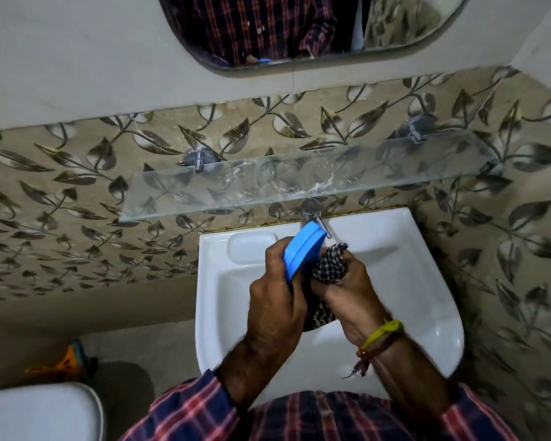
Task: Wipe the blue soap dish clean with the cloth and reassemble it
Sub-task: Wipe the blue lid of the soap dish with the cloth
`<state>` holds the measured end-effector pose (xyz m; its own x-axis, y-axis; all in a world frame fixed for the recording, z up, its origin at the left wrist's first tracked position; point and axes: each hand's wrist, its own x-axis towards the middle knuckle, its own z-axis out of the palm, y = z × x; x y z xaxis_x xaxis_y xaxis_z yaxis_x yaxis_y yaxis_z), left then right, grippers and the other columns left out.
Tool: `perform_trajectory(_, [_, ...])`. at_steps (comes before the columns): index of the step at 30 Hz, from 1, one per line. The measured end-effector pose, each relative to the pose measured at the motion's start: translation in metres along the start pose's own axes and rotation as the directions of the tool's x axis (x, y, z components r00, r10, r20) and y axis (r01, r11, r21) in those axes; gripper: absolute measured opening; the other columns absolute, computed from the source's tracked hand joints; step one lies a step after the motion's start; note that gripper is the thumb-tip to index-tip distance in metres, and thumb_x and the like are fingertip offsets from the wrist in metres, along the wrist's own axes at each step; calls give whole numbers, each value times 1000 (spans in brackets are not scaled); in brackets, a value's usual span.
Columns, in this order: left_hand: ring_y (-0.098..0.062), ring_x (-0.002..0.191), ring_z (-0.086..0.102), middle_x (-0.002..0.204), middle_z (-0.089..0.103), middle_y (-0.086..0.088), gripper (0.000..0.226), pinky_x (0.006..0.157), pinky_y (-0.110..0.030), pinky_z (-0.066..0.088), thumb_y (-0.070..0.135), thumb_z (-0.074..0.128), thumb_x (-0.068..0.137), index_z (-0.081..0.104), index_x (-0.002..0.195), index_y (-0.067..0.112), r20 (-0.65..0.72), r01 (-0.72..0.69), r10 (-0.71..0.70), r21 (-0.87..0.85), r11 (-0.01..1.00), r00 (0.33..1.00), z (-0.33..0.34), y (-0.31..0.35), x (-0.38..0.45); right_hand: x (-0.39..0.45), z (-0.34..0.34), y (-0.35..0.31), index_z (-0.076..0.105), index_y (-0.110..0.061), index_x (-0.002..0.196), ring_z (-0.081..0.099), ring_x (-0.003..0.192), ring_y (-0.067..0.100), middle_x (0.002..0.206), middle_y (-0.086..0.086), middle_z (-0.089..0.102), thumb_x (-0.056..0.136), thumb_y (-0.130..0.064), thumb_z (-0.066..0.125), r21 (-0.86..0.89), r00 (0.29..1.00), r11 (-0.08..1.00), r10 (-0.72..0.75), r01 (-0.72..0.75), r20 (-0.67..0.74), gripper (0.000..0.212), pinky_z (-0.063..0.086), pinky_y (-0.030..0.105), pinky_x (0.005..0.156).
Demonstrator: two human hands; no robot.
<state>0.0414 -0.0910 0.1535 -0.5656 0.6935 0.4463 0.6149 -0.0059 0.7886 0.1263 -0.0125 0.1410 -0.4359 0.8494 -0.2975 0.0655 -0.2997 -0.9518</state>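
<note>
A small bathroom is being seen from above, its walls being covered by beige tiles printed with a grey leaf-and-vine pattern (77, 192) beneath a band of plain pale plaster. At the lower left, the rounded white lid of a toilet (39, 412) is being shown beside an orange and teal object (67, 361) on the floor, too blurred to be identified. A clear rectangular glass shelf (204, 192), streaked with water, is being carried on two chrome brackets above a glossy white ceramic washbasin (427, 297) with a moulded soap recess at its rear left and a chrome tap (312, 214) at its back edge. An oval frameless mirror (299, 27) is being shown overhead, a checked shirt being reflected in it.

Over the basin, the smooth blue oval plastic soap dish (303, 253) is being held tilted on edge by the left hand (274, 300), whose fingers are being curled around its lower rim. A black-and-white checked woven cloth (328, 265) is being bunched against the dish's right side by the right hand (353, 291), its fingers being closed tightly on the fabric. Yellow and brown threads (382, 335) are being worn at the right wrist, and red-and-navy plaid sleeves (188, 412) are being shown at the bottom edge.
</note>
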Motion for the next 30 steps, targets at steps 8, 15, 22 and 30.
perform_trajectory(8, [-35, 60, 67, 77, 72, -15, 44, 55, -35, 52, 30, 35, 87, 31, 130, 31, 183, -47, 43, 14, 999, 982, -2, 1, -12, 6, 6, 10, 65, -14, 99, 67, 77, 12, 81, -7, 69, 75, -8, 73, -392, 975, 916, -162, 91, -152, 26, 55, 16, 71])
perform_trajectory(15, [-26, 47, 62, 67, 72, -16, 35, 49, -29, 45, 13, 43, 90, 42, 123, 4, 44, -363, 368, 313, 878, 929, 11, 1, -6, -4, 14, 13, 45, -22, 87, 59, 61, 8, 67, -8, 59, 77, -10, 71, -571, 833, 783, -473, 248, -287, 31, 42, 16, 53])
perform_trajectory(22, [7, 76, 63, 92, 67, 30, 25, 64, -8, 47, 19, 55, 102, 45, 121, 32, -152, 230, -292, -332, 915, 944, -5, -11, 31, 26, -47, 1, 55, 15, 108, 69, 72, 32, 97, 30, 68, 74, 10, 74, 110, 921, 989, 134, -100, -366, 39, 59, 38, 62])
perform_trajectory(30, [-16, 112, 64, 129, 64, 0, 39, 82, -26, 57, 12, 67, 94, 56, 130, 23, 45, 518, -596, -550, 655, 802, 12, -35, 26, 14, -37, -15, 51, 9, 113, 69, 93, 34, 104, 23, 69, 81, 5, 72, 60, 995, 998, 8, -2, -101, 38, 58, 47, 85])
